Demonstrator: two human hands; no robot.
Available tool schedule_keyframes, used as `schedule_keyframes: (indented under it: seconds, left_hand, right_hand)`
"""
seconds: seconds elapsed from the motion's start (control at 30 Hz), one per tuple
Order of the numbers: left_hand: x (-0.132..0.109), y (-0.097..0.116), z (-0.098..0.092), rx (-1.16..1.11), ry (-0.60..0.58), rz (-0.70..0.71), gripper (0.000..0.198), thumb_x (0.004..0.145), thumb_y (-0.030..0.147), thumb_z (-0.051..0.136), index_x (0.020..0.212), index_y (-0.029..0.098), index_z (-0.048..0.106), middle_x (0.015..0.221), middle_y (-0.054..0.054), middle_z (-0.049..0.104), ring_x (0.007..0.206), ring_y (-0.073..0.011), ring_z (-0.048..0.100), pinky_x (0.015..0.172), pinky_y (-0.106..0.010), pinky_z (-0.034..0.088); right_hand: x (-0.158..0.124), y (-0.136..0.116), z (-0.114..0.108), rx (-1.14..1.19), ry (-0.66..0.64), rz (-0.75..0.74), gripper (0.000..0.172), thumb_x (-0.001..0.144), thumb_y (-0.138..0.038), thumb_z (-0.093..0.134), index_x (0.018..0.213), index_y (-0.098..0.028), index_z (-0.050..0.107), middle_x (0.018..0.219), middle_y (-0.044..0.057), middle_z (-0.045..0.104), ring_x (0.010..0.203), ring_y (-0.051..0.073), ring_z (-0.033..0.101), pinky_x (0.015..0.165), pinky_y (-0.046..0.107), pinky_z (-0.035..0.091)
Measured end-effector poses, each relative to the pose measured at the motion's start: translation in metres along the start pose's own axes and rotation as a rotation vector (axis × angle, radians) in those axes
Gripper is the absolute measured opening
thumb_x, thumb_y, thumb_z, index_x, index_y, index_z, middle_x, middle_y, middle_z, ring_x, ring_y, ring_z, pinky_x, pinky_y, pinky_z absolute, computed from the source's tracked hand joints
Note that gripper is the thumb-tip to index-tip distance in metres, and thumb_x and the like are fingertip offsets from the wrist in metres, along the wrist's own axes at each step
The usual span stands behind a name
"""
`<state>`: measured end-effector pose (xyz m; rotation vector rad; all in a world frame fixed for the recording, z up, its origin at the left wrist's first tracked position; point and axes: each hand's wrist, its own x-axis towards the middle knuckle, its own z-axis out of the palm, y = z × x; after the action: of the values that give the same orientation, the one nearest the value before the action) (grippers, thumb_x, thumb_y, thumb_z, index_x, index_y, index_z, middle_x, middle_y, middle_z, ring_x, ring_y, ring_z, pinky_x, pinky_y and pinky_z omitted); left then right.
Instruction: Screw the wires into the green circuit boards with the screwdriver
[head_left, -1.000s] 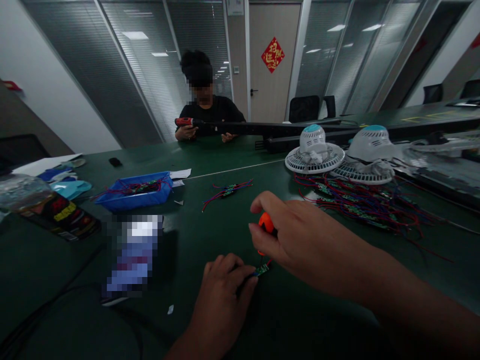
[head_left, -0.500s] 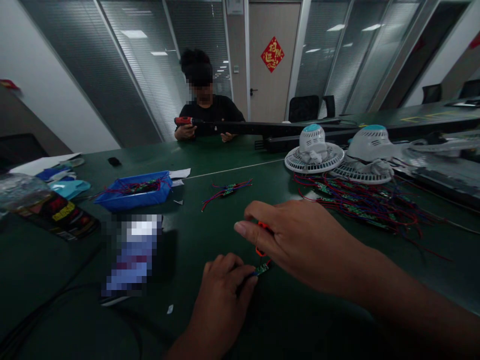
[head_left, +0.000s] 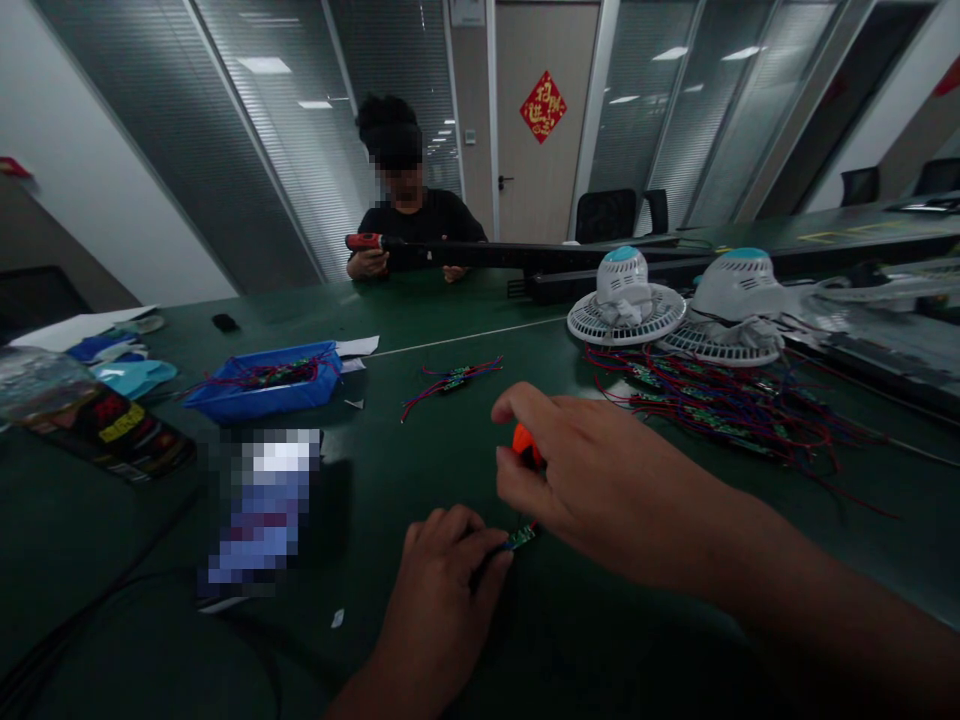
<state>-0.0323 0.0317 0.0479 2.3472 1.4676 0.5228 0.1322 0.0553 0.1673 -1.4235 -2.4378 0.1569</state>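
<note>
Green tabletop [head_left: 405,470]: circuit board [head_left: 522,538] on it, one end pinched by my left hand [head_left: 448,575]; orange tool [head_left: 523,443] gripped above by my right hand [head_left: 600,480]. Apparent step: tool work; next calls for steadiness.

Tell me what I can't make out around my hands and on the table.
All in the head view:
Orange tool, its shape: mostly hidden by the right hand.
Circuit board, one end: covered by the left hand.
Phone-like device, its display: pixelated.
Bottle: cut by the left edge.
Piled boards: too tangled to count.
</note>
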Motion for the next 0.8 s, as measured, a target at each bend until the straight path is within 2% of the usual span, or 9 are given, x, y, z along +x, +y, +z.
schedule_keyframes:
  seconds: [0.17,0.3,0.37,0.57,0.73,0.8]
  left_hand:
    - [-0.0002,-0.0004,0.0009,0.007,0.010,0.012,0.020,0.087,0.015,0.057,0.097,0.026,0.070,0.096,-0.004,0.064,0.089,-0.0250,0.056,0.076,-0.043,0.042]
    - [-0.0009,-0.0016,0.0024,0.019,0.033,0.024,0.020,0.087,0.016,0.057,0.098,0.027,0.070,0.095,-0.004,0.064,0.089,-0.0249,0.056,0.075,-0.042,0.042]
    - [-0.0010,-0.0017,0.0026,0.009,0.033,0.017,0.021,0.086,0.016,0.058,0.099,0.027,0.070,0.092,-0.004,0.064,0.087,-0.0245,0.056,0.074,-0.041,0.042]
    - [-0.0003,-0.0011,0.0024,0.000,0.030,-0.008,0.019,0.086,0.016,0.059,0.096,0.026,0.071,0.089,-0.003,0.063,0.085,-0.0237,0.056,0.074,-0.041,0.041]
    - [-0.0005,-0.0007,0.0013,0.002,0.008,-0.006,0.020,0.087,0.017,0.058,0.098,0.025,0.071,0.090,-0.003,0.063,0.086,-0.0241,0.056,0.074,-0.042,0.041]
    - [-0.0004,-0.0005,0.0010,0.005,-0.001,-0.009,0.020,0.087,0.017,0.058,0.099,0.025,0.070,0.091,-0.003,0.063,0.087,-0.0243,0.056,0.074,-0.042,0.041]
  right_hand:
    - [-0.0010,-0.0001,-0.0028,-0.002,0.014,-0.022,0.017,0.089,-0.027,0.040,0.093,-0.019,0.055,0.075,0.002,0.061,0.069,0.017,0.054,0.058,0.030,0.027]
    - [0.0001,0.0021,-0.0014,-0.055,0.035,0.007,0.041,0.093,-0.056,0.030,0.084,-0.025,0.055,0.062,-0.002,0.057,0.055,0.015,0.048,0.052,0.028,0.020]
    - [0.0017,0.0032,0.0007,-0.081,0.048,0.013,0.044,0.092,-0.059,0.029,0.080,-0.026,0.056,0.059,-0.002,0.056,0.052,0.015,0.046,0.051,0.028,0.017]
    - [0.0036,0.0018,0.0015,-0.130,0.039,0.052,0.023,0.092,-0.039,0.041,0.088,-0.024,0.059,0.063,0.000,0.061,0.055,0.017,0.051,0.051,0.029,0.018]
    - [0.0023,-0.0007,-0.0044,-0.163,-0.066,0.019,0.022,0.090,-0.028,0.038,0.096,-0.017,0.057,0.083,0.008,0.067,0.071,0.022,0.059,0.053,0.033,0.022]
    - [0.0024,-0.0005,-0.0039,-0.142,-0.064,0.007,0.024,0.089,-0.026,0.038,0.099,-0.016,0.057,0.087,0.009,0.067,0.075,0.023,0.060,0.056,0.033,0.026]
